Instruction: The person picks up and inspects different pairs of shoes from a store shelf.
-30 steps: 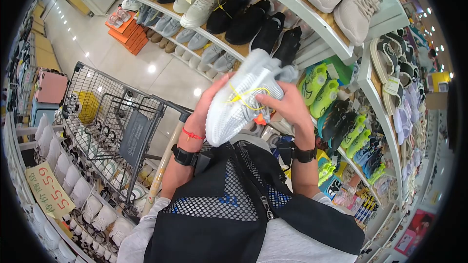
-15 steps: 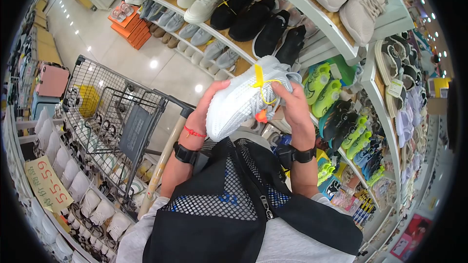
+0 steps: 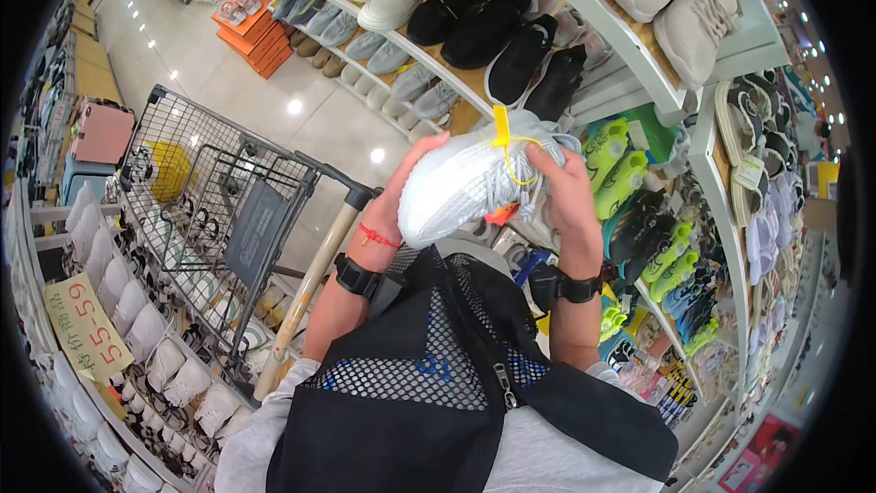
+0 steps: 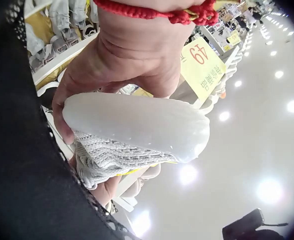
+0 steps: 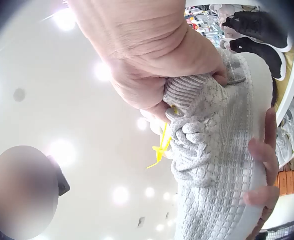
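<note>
A white knit shoe (image 3: 456, 181) with a yellow tie (image 3: 502, 132) and a bit of orange at its laces is held up in front of the chest. My left hand (image 3: 401, 178) grips it along the sole side near the toe; in the left wrist view the fingers wrap the edge of the white sole (image 4: 142, 120). My right hand (image 3: 573, 201) pinches the collar at the heel end. From the right wrist view, the thumb and fingers of that hand (image 5: 152, 55) hold the ribbed opening above the grey laces (image 5: 192, 145).
A wire shopping cart (image 3: 219, 210) stands at the left, its handle (image 3: 310, 301) close to my left forearm. Shoe shelves (image 3: 401, 36) run ahead, with more shelves (image 3: 721, 219) at the right. Orange boxes (image 3: 255, 41) sit on the floor; a price sign (image 3: 87, 324) hangs lower left.
The shoe has turned, bringing its laces and the upright yellow tag more into view, and has shifted slightly right. Both hands still hold it, and the shelves have shifted right in view.
</note>
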{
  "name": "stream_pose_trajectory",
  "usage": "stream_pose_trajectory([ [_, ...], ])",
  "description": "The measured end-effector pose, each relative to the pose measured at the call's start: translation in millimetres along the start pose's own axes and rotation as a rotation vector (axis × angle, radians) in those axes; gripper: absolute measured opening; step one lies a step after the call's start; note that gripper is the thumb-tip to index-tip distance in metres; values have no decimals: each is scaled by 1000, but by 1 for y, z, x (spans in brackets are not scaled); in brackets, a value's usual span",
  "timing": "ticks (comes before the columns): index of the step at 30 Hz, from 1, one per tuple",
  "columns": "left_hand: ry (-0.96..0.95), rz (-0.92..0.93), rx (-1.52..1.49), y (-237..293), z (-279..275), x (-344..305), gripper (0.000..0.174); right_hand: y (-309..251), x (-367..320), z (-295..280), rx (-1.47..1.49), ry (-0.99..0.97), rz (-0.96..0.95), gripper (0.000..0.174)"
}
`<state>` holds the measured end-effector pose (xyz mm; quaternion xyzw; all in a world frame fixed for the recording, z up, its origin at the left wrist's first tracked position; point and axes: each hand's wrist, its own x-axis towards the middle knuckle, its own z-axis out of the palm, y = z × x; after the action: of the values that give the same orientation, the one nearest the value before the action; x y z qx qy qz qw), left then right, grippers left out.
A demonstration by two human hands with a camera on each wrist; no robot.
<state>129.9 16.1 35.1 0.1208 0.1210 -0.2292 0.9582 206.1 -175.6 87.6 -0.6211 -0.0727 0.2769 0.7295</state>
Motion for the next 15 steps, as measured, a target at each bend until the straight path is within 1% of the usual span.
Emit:
stream_pose_trajectory([
  [1,-69,-16,17,0,-2,1,65,0,0,0,0,0,3,24],
  [2,-69,-18,15,0,-3,3,65,0,1,-1,-20,21,-17,24],
  [4,26,279,142,-1,-2,7,69,0,2,-2,-41,43,-37,23],
  [5,26,277,142,0,-1,4,69,1,2,-3,-47,54,-46,23],
  [7,-53,427,247,4,7,-6,67,2,1,-4,-54,66,-53,23],
  [8,-52,426,246,4,8,-9,67,2,1,-4,-107,93,-85,23],
  [10,-118,577,165,3,10,-13,60,2,0,-4,-160,118,-116,22],
  [11,-117,577,165,3,12,-14,60,1,0,-5,-227,108,-138,21],
  [12,-65,614,268,3,14,-16,60,1,-1,-5,-294,98,-159,21],
  [13,-13,650,371,3,15,-16,60,0,-1,-4,-294,98,-159,21],
  [15,22,686,419,4,15,-14,58,0,-2,-3,-409,99,-165,19],
])
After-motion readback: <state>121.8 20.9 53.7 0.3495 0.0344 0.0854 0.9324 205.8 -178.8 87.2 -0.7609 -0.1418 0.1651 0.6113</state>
